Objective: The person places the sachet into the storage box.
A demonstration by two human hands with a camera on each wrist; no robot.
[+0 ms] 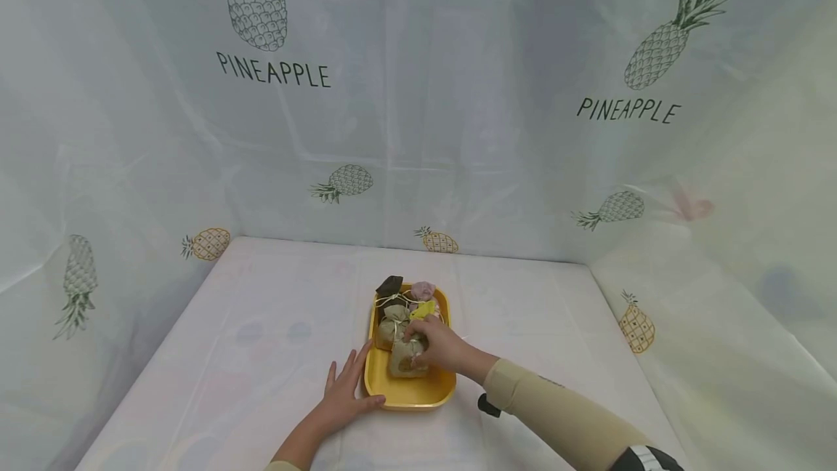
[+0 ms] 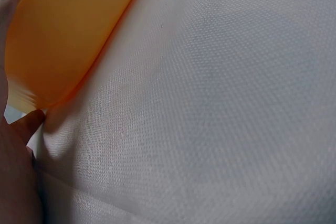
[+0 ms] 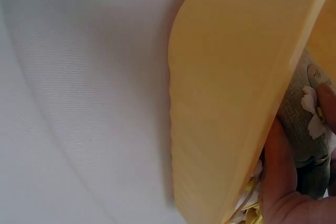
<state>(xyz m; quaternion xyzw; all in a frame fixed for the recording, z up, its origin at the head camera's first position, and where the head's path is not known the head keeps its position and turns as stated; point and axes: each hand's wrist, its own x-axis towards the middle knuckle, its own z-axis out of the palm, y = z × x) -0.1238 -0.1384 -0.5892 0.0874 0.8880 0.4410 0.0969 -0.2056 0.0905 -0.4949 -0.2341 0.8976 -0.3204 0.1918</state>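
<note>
A yellow tray sits on the white-covered table and holds several small tied pouches. My right hand reaches into the tray and grips a beige pouch at its near end. In the right wrist view, the fingers curl on a grey-beige flower-printed pouch behind the tray wall. My left hand lies flat on the table, fingers straight along the tray's left side and thumb at its front corner. The left wrist view shows the thumb touching the tray's outer wall.
Other pouches fill the far half of the tray: dark brown, pink, yellow, olive. Pineapple-printed curtains close in the table at the back and on both sides. White tablecloth spreads around the tray.
</note>
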